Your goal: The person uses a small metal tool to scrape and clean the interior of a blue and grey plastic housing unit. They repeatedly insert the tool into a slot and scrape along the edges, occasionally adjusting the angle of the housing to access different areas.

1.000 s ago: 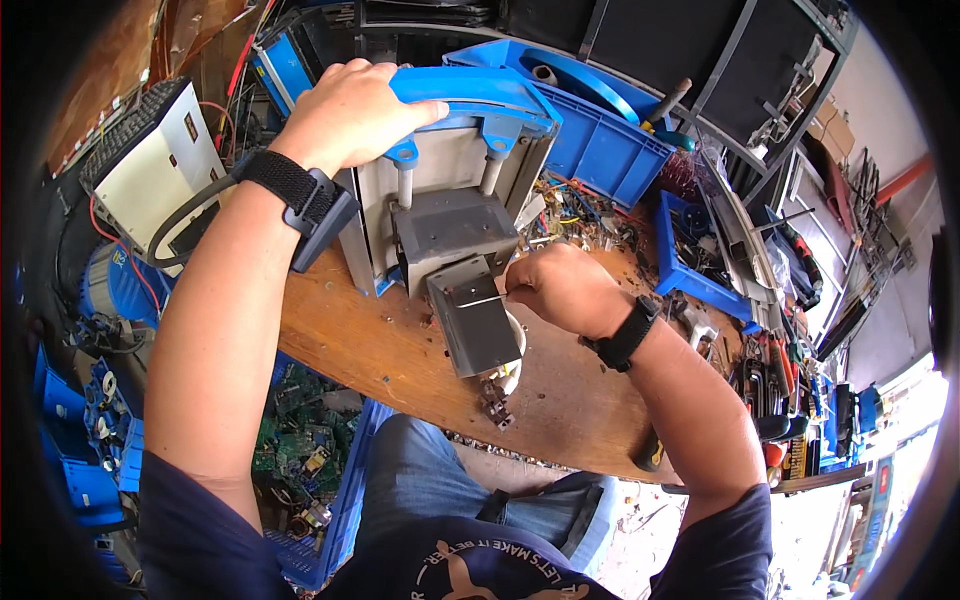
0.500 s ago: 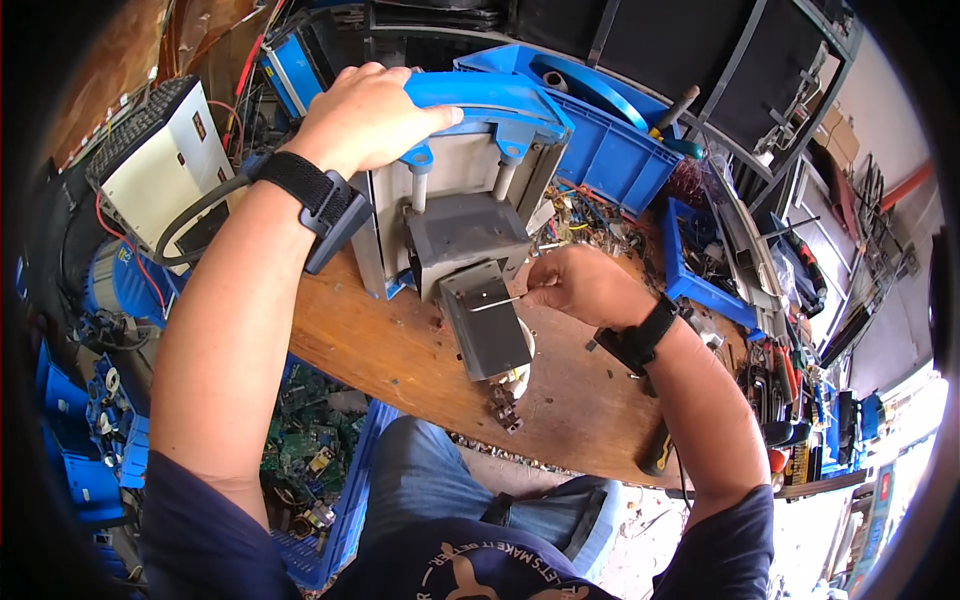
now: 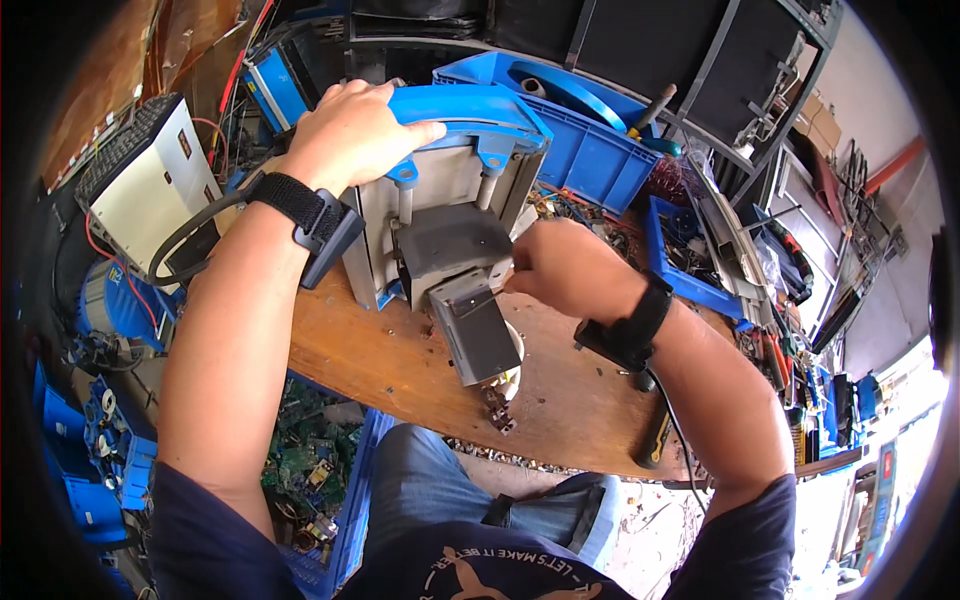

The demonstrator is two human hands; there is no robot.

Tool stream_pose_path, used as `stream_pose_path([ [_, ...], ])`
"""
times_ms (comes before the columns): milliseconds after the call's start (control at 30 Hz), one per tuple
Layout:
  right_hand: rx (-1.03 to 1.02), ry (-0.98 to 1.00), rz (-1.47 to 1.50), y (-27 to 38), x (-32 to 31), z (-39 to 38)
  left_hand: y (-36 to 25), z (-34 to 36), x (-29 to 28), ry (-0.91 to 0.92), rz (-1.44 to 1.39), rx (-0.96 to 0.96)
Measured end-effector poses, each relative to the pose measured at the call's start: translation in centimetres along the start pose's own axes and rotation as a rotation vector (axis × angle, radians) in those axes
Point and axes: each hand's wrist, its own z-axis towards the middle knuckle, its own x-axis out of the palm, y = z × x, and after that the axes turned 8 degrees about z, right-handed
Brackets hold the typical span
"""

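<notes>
My left hand [image 3: 350, 135] grips the blue top [image 3: 470, 105] of an upright machine assembly with a pale metal body [image 3: 365, 255] and two silvery posts [image 3: 486, 190]. Below the posts sits a dark metal box [image 3: 450, 240], with a tilted dark bracket plate [image 3: 470, 330] in front of it, over white wires and a small brown part [image 3: 497, 410]. My right hand [image 3: 570, 270] is closed at the right side of the box and plate; what its fingertips hold is hidden.
A wooden workbench [image 3: 600, 420] carries scrap wires, a small blue tray [image 3: 690, 285] and tools [image 3: 790, 400]. Behind stands a large blue crate [image 3: 590, 160]. At left is a cream unit [image 3: 140, 180]; below, a crate of circuit boards [image 3: 320, 470].
My right hand has moved up beside the dark box; the thin metal rod that showed in its fingers earlier is now hidden. My left hand stays on the blue top.
</notes>
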Motion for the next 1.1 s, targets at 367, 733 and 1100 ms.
stream_pose_path([
  [367,-0.115,0.397,-0.429,14.0,1.5,4.0,0.3,1.0,0.3,0.058,-0.012,0.035],
  [733,-0.322,0.392,-0.44,11.8,-1.1,3.6,-0.2,0.2,-0.2,0.044,0.003,0.015],
  [1100,-0.297,0.382,-0.358,9.9,-0.8,3.9,-0.9,0.4,-1.0,0.084,-0.002,0.053],
])
